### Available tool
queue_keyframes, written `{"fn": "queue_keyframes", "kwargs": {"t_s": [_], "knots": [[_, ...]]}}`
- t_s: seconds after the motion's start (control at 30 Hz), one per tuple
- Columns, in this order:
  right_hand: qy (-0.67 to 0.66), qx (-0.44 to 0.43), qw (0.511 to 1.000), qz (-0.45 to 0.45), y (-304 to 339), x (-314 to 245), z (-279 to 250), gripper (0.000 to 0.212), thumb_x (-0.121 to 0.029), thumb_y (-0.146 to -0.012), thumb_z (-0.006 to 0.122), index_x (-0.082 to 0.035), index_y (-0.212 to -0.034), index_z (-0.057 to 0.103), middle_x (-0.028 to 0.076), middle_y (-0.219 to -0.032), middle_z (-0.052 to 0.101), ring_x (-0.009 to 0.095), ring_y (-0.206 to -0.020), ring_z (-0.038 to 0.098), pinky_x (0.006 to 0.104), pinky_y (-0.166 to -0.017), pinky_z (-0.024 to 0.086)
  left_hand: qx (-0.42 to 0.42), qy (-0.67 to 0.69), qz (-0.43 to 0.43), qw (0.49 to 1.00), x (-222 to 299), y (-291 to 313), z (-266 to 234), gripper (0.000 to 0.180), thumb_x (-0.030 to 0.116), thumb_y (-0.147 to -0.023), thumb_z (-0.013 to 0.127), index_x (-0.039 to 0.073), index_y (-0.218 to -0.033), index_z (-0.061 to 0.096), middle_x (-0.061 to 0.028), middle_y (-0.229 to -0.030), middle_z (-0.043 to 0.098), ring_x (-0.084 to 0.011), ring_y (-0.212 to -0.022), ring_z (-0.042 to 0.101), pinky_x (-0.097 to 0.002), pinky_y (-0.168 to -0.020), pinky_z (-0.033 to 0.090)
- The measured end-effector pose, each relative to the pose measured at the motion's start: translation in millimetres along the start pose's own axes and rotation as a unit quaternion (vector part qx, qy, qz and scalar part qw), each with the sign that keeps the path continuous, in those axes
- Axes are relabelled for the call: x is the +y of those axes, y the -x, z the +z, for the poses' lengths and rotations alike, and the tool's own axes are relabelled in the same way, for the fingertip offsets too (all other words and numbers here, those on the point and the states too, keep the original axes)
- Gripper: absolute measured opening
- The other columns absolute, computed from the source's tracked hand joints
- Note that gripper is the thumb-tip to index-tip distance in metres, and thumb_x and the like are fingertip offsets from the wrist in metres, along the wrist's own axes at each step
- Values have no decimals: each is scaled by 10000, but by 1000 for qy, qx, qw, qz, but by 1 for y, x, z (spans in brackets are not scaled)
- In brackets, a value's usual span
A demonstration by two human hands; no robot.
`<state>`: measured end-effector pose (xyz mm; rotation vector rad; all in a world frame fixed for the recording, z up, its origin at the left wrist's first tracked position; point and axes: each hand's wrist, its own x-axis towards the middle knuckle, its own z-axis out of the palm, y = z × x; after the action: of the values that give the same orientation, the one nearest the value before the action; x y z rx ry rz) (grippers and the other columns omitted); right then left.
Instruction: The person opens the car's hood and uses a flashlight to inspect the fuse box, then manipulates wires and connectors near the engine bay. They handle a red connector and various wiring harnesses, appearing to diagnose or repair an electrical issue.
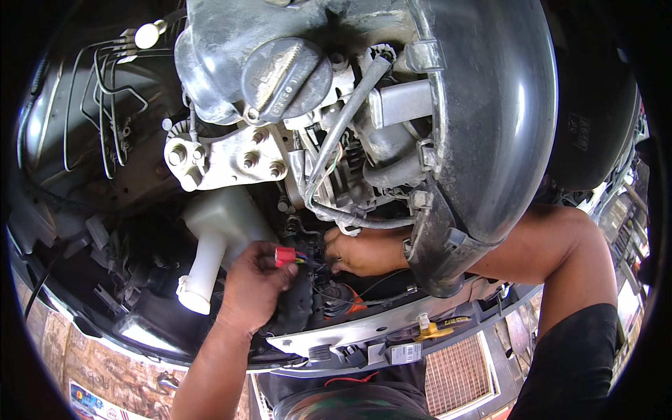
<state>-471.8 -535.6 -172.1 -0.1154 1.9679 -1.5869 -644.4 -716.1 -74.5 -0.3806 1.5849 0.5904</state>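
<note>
In an engine bay, my left hand [255, 287] is closed with a red wiring connector [285, 256] between thumb and fingers. Thin coloured wires leave the connector's right end. Just right of it, my right hand [360, 252] reaches in beneath the big black air duct [493, 133]. Its fingers are curled in among dark hoses and wiring, and whatever they grip is hidden. A white plastic reservoir [234, 217], with its filler neck [203, 269] pointing down-left, lies beside my left hand. Below my right hand sits an orange-red part [353, 299], partly covered by cables.
Above my hands are the engine cover with a black oil filler cap [287, 77], a bolted metal bracket [227, 157] and a grey wiring loom [350, 112]. The front crossmember [371, 329] runs below, with a yellow latch lever [441, 329]. Thin metal pipes [105, 105] line the left side.
</note>
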Motion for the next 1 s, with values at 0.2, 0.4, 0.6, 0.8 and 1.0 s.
{"fn": "queue_keyframes", "kwargs": {"t_s": [0.2, 0.4, 0.6, 0.8, 1.0], "knots": [[8, -70, 997, 39, -4, -19, -20, 241, -255, -970, 774, -29, -1051, 790, 137, -1005, 709, 362, -1031, 723, 471, -916, 577, -19, 104, 60, 993, -9, -8, 7, 434, -6, -1023, 723, -16, -1438, 594, -97, -1174, 767, -163, -1017, 736, -297, -905, 591], [-90, 27, 992, 80, -7, -32, -24, 304, -279, -999, 744, -14, -1143, 784, 217, -1092, 746, 395, -1051, 739, 466, -950, 583, -49, 6, 95, 994, -5, -1, 9, 373, -47, -1018, 706, -56, -1385, 642, -110, -1164, 779, -120, -1031, 725, -266, -929, 583], [-74, -68, 976, 195, -14, -48, -40, 351, -287, -993, 728, 19, -1161, 769, 269, -1001, 770, 421, -952, 765, 494, -879, 602, -12, -4, 73, 997, -12, 1, 14, 355, -4, -1039, 706, -98, -1364, 599, -129, -1121, 792, -146, -989, 757, -272, -883, 606], [-79, -12, 982, 171, -12, -48, -33, 326, -264, -969, 716, 13, -1130, 777, 265, -939, 770, 410, -907, 775, 485, -856, 608, -28, 111, 58, 992, -7, 3, 9, 362, 14, -1053, 694, -102, -1371, 565, -141, -1132, 782, -176, -966, 774, -294, -861, 637], [-86, 40, 982, 163, -12, -48, -29, 343, -285, -949, 755, 20, -1105, 782, 270, -913, 766, 416, -908, 774, 474, -870, 610, -27, 133, 43, 990, -5, 5, 7, 357, 5, -1055, 680, -105, -1368, 549, -139, -1135, 779, -172, -964, 774, -287, -863, 638]]}}
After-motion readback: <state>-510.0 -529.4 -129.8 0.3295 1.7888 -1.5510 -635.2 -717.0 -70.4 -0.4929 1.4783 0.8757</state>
